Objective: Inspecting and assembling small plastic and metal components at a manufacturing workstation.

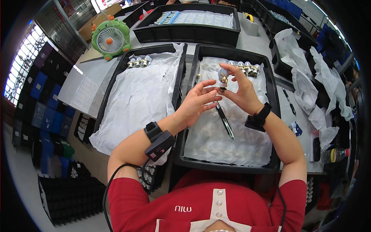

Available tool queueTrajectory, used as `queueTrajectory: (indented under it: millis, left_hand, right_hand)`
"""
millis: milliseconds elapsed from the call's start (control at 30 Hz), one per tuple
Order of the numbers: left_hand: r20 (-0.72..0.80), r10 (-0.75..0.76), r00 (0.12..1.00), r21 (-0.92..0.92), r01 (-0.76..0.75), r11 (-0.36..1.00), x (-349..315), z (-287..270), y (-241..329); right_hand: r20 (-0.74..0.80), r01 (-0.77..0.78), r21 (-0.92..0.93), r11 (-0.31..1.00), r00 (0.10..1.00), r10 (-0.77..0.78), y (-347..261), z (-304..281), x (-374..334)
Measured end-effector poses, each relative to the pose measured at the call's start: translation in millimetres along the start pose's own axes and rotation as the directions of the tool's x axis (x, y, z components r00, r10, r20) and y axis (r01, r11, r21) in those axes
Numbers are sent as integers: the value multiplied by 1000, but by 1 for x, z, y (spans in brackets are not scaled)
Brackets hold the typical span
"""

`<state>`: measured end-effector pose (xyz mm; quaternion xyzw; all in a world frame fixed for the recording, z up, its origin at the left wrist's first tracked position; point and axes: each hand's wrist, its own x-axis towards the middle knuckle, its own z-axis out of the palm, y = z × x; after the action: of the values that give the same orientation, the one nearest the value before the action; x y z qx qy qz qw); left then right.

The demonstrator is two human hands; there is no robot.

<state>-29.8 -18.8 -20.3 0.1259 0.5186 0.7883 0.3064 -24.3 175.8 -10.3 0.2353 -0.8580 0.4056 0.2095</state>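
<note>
I see two black trays lined with white paper: the left tray (116,77) holds a short row of small parts (138,62) at its far end, the right tray (270,116) a row of clear-capped parts (247,67) along its far edge. By my reckoning most of the work remains. My right hand (241,91) pinches a small brass-and-clear part (223,79) above the right tray; my left hand (197,101) is open, fingertips beside it. A dark pen-like tool (225,120) lies on the paper below. The part's details are too small to make out
</note>
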Motion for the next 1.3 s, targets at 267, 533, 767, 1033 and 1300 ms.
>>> queueTrajectory:
  millis: [267,533,767,1033,1300]
  left_hand:
    - [22,-13,1000,13,13,1000,1,1,-1]
    - [0,-3,1000,14,3,1000,0,2,-1]
    - [-23,-12,1000,19,13,1000,-2,2,0]
    - [-16,-47,999,-60,46,997,2,-2,-4]
    - [-2,-54,999,-76,53,996,3,-3,-6]
  right_hand:
    - [-40,22,-13,1000,999,-23,2,-2,0]
    - [-50,34,-17,999,998,-35,8,-6,2]
    - [134,-140,173,975,984,118,1,-6,-1]
    - [327,-132,169,977,942,71,-6,-6,-4]
    - [358,-152,181,972,930,79,-7,-7,-4]
